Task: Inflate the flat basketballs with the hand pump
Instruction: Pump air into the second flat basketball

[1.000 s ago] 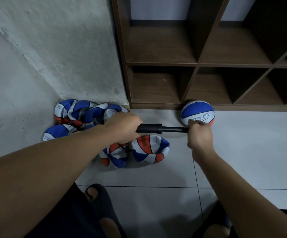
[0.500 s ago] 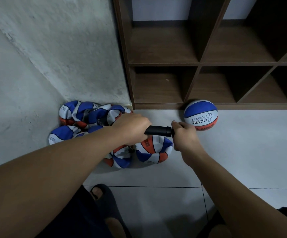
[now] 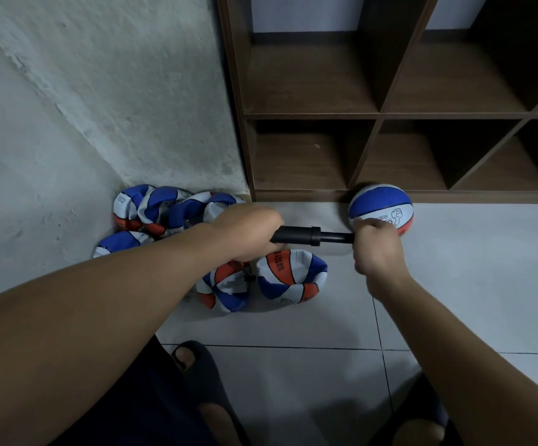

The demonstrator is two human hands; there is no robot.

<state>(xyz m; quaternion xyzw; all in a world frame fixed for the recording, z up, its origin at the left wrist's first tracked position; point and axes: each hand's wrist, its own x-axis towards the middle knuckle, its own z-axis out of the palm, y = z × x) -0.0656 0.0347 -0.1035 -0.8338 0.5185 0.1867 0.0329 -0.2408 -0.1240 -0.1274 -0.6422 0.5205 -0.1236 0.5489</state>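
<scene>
A black hand pump lies level between my hands, its thin rod partly drawn out to the right. My left hand grips the pump's barrel. My right hand grips the handle end, which is hidden in my fist. Below the pump sit two crumpled flat basketballs, blue, white and orange; a thin hose runs down to the left one. Several more flat balls are piled in the wall corner. One round, inflated ball rests against the shelf's base.
A dark wooden cubby shelf stands at the back right on the pale tiled floor. A rough white wall closes the left side. My feet in dark slippers show at the bottom.
My right hand has pulled the handle back out to the right after pushing it in half a second ago. The left hand holds the barrel in place.
</scene>
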